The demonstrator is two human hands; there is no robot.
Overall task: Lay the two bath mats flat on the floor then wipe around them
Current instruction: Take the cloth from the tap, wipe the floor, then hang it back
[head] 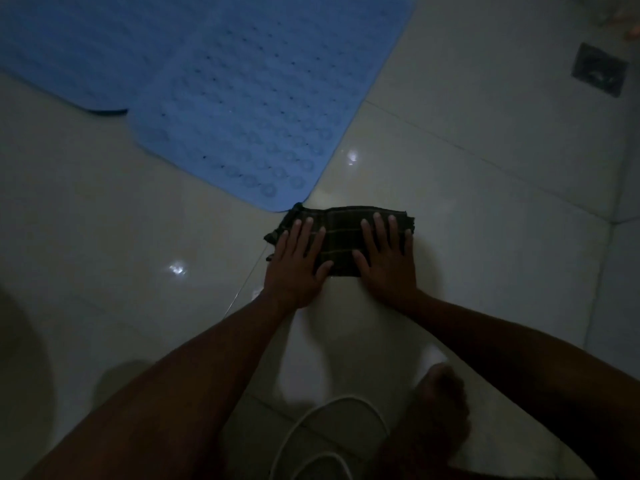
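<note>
Both arms reach forward and down, nearly straight. The left hand [297, 263] and right hand [387, 259] lie palm-down with fingers spread, pressing flat on a dark checked cloth [341, 239]; neither hand is clenched or gripping, only bearing down on it. The cloth is folded into a rectangle on the pale tiled floor [485, 188], its far left corner touching the rounded corner of the nearer blue bath mat [249, 109].

Mats counted: two, both blue and lying flat. The second mat [72, 53] sits further left, its edge meeting or tucked under the first; which, I cannot tell in this dim light.

One square floor drain [600, 70] lies well apart at the far right. One bare foot [438, 410] shows near the bottom, beside a white cord [332, 407] looping over the tiles. No containers are present.
</note>
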